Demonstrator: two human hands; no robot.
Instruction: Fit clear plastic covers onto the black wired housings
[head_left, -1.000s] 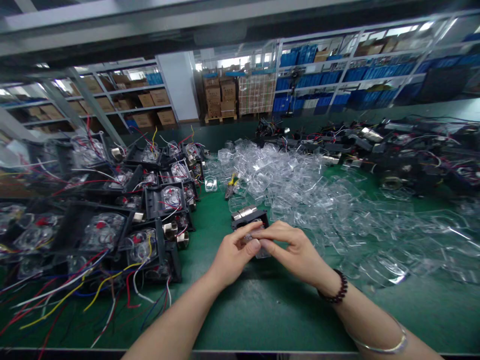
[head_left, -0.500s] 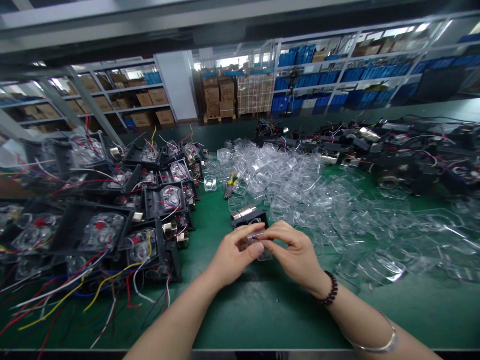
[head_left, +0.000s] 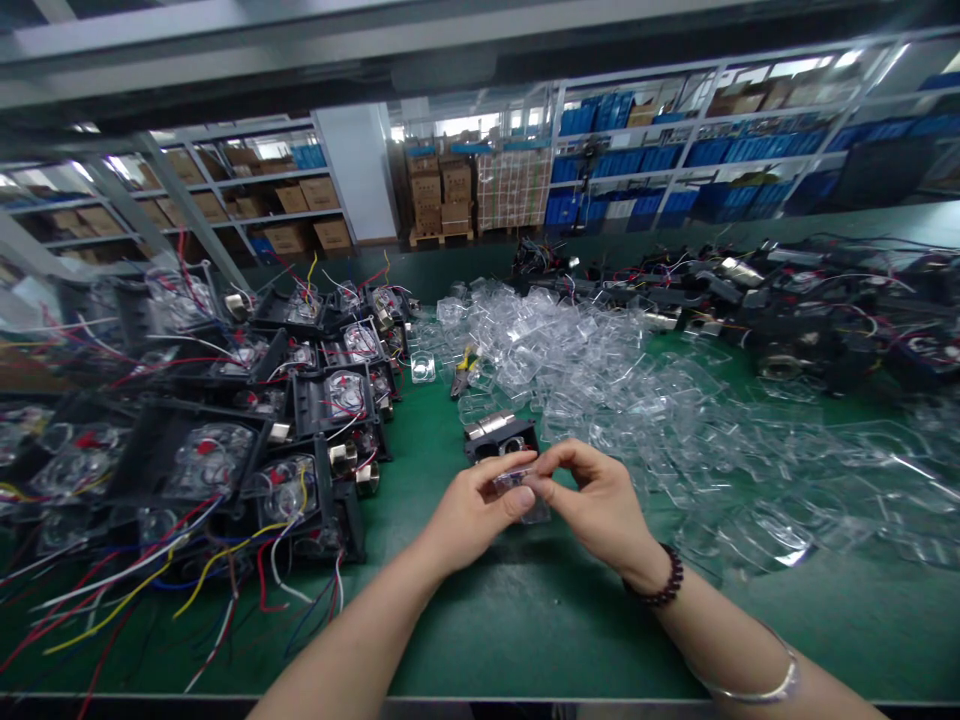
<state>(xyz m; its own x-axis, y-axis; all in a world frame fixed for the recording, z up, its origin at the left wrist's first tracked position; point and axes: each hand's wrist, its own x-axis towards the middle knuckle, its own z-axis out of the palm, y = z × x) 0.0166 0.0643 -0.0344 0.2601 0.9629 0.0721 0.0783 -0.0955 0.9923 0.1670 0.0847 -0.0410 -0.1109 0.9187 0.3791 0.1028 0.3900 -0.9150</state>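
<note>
- Our left hand (head_left: 471, 515) is closed with thumb and fingers on a small clear plastic piece (head_left: 537, 514), and our right hand (head_left: 596, 500) has its fingertips pinched at the same piece, next to the left thumb.
- We have that piece above the tabletop (head_left: 465, 640), at the near side of a dark housing (head_left: 484, 443) with a metal fitting (head_left: 489, 427) along its far edge.
- As far along as we can judge, this piece is mid-handling: both hands are on it and neither has let go.
- On our left, many dark units (head_left: 306, 408) hold clear parts inside, with loose wires trailing; we take these to be further on than the housing before us.
- Plenty seems left: a wide heap of clear pieces (head_left: 592, 365) spreads to our right, and more dark assemblies (head_left: 697, 290) lie behind it.
- Yellow-handled pliers (head_left: 464, 375) lie by the heap, with neither hand on them.
- Our fingers cover most of the piece, so we cannot tell its full shape, or whether it touches the housing.
- The housing's near side is hidden by our hands, and the outer units run off the view at both sides.
</note>
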